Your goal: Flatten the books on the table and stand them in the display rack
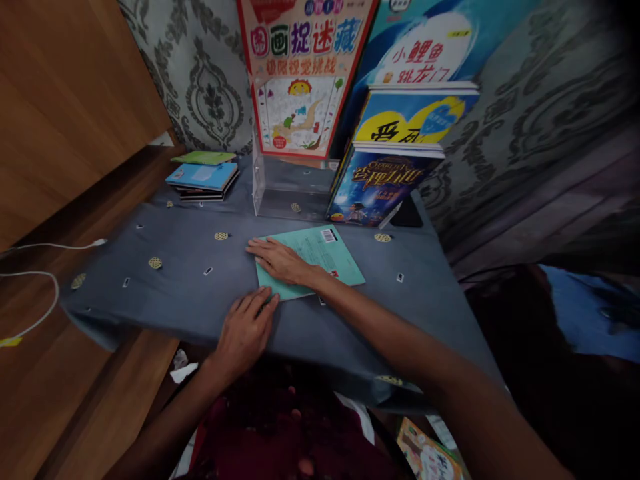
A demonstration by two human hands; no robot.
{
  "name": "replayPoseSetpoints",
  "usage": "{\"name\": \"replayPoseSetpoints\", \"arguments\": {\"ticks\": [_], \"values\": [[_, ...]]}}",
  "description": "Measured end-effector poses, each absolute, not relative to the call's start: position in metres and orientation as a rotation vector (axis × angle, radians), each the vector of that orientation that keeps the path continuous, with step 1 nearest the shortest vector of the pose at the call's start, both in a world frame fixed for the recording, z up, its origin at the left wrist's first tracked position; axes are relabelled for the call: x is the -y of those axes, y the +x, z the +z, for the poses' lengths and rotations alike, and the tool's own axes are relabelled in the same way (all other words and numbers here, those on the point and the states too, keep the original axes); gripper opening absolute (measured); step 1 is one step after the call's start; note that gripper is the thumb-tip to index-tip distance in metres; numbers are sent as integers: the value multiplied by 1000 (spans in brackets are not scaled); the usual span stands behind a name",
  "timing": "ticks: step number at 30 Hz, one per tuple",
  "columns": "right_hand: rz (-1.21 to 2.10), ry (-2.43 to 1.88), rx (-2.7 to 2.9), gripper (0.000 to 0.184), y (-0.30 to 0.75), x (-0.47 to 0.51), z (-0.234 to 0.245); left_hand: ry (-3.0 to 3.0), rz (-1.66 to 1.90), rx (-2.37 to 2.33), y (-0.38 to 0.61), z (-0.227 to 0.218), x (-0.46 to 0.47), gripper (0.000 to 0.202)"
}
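Had teal book flat, set back from front edge of table, with right hand straight-fingered on cover and left hand half-spread at near-left corner, apparently gripping nothing; looked light, bendy, slick, best pinched by free right edge.

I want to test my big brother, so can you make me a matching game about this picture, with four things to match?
Things:
1. Teal book
2. Left hand
3. Red-bordered book
4. White cable

Places:
A. Standing at the back of the table
B. Over at the far left of the picture
C. Under the right hand
D. By the teal book's near left corner

Right pairs: 1-C, 2-D, 3-A, 4-B
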State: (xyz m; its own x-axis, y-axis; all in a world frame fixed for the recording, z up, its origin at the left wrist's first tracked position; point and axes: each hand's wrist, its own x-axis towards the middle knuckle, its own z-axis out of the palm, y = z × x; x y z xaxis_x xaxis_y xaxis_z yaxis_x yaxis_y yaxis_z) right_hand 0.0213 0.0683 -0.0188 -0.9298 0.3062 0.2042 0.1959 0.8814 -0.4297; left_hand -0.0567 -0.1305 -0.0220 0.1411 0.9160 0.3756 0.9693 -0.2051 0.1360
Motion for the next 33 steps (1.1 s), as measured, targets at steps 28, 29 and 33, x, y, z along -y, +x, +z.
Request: {"name": "replayPoseSetpoints", "arguments": {"ticks": [28, 29, 33], "values": [[542, -337, 2743, 46, 112, 22, -9, -2431, -1109, 1722, -86, -8, 115, 23], [536, -337, 2745, 46, 112, 22, -9, -2436, -1109, 1774, -89, -5, 110, 23], [526, -307, 2747, 43, 112, 21, -12, -2430, -957, 1953, -106, -2, 84, 21]]}}
